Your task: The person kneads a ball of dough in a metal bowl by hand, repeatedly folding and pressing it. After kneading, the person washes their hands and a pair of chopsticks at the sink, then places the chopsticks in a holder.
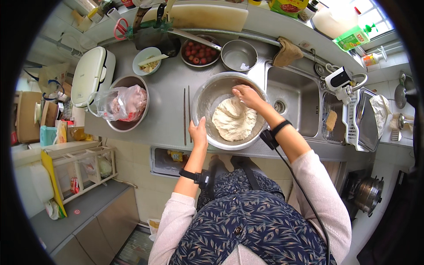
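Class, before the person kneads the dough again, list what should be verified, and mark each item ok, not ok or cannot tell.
1. Left hand steadies the rim of the steel bowl: ok.
2. Right hand on the dough: ok.
3. Dough lies wholly inside the bowl: ok.
4. Chopsticks lie clear of the bowl, on the counter: ok.
5. Bowl sits fully on the counter, beside the sink: ok.
6. Dough consistency: cannot tell.
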Demonstrator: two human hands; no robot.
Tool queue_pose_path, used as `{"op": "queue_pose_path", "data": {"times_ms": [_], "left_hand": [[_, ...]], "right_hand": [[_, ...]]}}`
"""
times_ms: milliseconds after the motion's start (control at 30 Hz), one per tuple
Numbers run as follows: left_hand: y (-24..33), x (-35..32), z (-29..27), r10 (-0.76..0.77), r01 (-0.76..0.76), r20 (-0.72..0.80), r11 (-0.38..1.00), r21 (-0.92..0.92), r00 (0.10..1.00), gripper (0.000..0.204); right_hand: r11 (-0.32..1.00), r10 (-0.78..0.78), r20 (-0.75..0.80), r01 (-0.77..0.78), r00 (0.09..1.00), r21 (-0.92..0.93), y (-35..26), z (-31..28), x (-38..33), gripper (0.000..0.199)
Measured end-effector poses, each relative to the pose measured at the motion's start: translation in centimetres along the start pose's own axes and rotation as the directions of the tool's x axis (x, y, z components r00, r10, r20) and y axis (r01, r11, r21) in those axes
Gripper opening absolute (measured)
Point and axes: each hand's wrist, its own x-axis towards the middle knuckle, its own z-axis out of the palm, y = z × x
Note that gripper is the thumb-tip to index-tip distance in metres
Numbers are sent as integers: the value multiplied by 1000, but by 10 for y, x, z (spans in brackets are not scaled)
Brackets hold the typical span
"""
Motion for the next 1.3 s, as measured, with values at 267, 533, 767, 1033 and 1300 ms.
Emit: {"op": "queue_pose_path", "data": {"times_ms": [267,533,767,1033,1300], "left_hand": [[-1,14,5,-68,69,12,993,-96,998,27],[-2,-10,19,-120,117,-35,990,-77,992,28],[-5,-26,26,2,-15,-92,991,-133,996,17],[-10,-28,20,-1,-8,-56,988,-151,998,15],[-13,-23,22,-29,8,-108,983,-186,994,18]], "right_hand": [[772,328,-93,-324,940,-547,10,45,-4,57],[739,577,142,-441,804,-509,-37,15,-47,59],[855,30,-342,-202,939,-477,-120,58,-107,60],[962,70,-300,-143,951,-231,-51,-11,-44,36],[954,134,376,-17,917,-298,38,0,-4,52]]}}
